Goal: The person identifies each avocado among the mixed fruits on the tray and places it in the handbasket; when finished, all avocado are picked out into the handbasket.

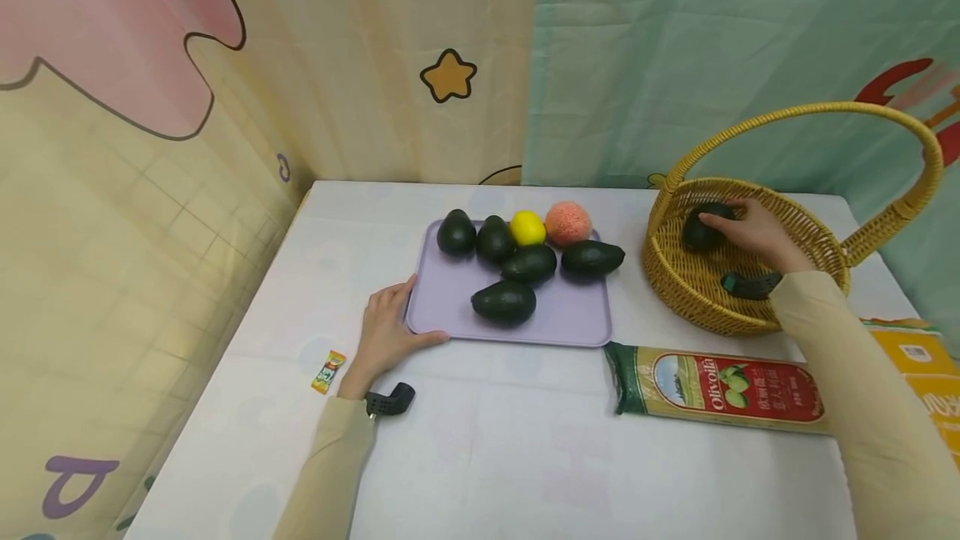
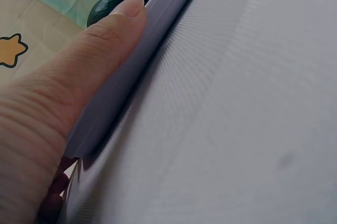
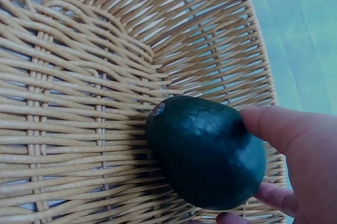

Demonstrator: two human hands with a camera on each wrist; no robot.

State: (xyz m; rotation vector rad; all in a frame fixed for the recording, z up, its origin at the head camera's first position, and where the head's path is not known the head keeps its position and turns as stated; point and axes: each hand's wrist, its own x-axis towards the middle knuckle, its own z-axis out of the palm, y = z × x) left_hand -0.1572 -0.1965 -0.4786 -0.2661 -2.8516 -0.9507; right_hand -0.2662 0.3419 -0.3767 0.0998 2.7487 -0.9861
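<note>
My right hand (image 1: 757,233) is inside the wicker basket (image 1: 678,294), holding a dark green avocado (image 3: 205,153) low over the woven bottom. Thumb and fingers lie on opposite sides of the fruit in the right wrist view. At the near left corner of the lilac tray (image 1: 450,307), my left hand (image 1: 386,332) holds the edge, thumb along the front rim and fingers at the left side. Several avocados (image 1: 504,302) lie on the tray, with a yellow lemon-like ball (image 1: 528,228) and a rough pinkish-orange ball (image 1: 568,224) at its back.
A pasta packet (image 1: 727,386) lies in front of the basket, partly under the right sleeve. The basket's tall handle (image 1: 810,109) arches over it. A small candy wrapper (image 1: 328,372) is left of the left wrist. An orange package (image 1: 926,373) sits at the right edge.
</note>
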